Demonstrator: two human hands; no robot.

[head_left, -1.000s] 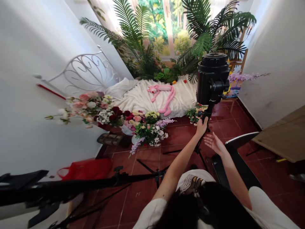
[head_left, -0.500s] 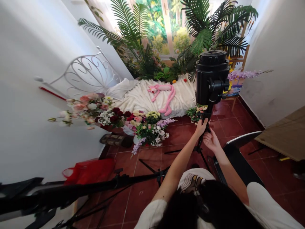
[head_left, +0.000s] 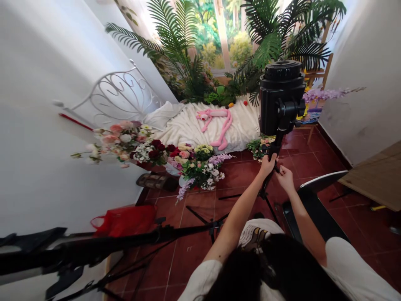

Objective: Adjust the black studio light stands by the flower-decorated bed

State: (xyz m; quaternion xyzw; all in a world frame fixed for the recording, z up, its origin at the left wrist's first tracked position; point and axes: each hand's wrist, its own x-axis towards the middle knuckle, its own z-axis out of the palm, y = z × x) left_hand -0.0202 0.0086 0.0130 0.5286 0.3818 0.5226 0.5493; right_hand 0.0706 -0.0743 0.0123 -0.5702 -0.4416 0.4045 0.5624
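Observation:
A black studio light (head_left: 282,100) with a round top stands upright on a black light stand (head_left: 267,184). My left hand (head_left: 268,164) is wrapped round the stand's pole just below the light. Slightly lower and to the right, my right hand (head_left: 285,179) is closed, its fingertips pinching at a small dark knob on the pole. Those fingers hide most of the knob. Below, the stand's thin legs spread over the red tiled floor (head_left: 194,255).
A black chair (head_left: 316,213) stands right of the stand. Another black stand (head_left: 125,246) crosses the lower left near a red bag (head_left: 125,220). Artificial flowers (head_left: 200,167) line the white-draped bed (head_left: 188,125), where a pink plush toy (head_left: 219,125) lies. A brown board (head_left: 376,175) is at right.
My right hand has turned and its fingers have closed in at the pole. My left hand stays on the pole. The whole view has shifted slightly.

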